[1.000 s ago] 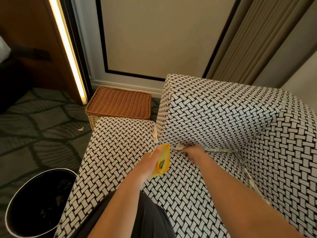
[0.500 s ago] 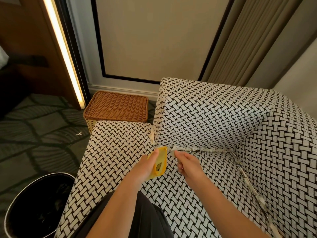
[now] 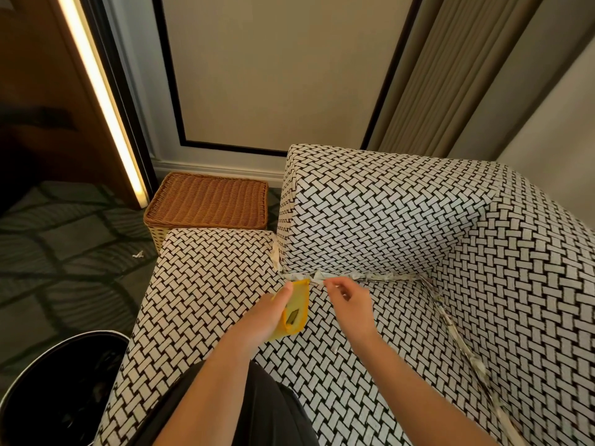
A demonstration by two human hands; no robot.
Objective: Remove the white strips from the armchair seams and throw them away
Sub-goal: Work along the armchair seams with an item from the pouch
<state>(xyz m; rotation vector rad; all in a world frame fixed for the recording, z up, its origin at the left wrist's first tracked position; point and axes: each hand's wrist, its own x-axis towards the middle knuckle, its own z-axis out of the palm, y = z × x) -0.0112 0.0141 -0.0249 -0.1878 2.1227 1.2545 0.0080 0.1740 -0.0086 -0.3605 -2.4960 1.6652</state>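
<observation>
The armchair (image 3: 483, 268) fills the centre and right of the frame, with one strip (image 3: 380, 276) lying in the seam between its seat (image 3: 209, 284) and the padded block (image 3: 370, 220) behind, and a second strip (image 3: 457, 333) running down the right-hand seam toward the lower right corner. At mid-frame over the seat, the left hand (image 3: 260, 317) holds a scraper (image 3: 294, 312) just left of the right hand (image 3: 351, 300), which pinches the first strip's end. A basket (image 3: 209, 201) stands behind the seat against the wall (image 3: 273, 69), a bin (image 3: 48, 391) sits at lower left beside the seat, and a scrap (image 3: 138, 254) lies on the carpet (image 3: 64, 252) between them.
</observation>
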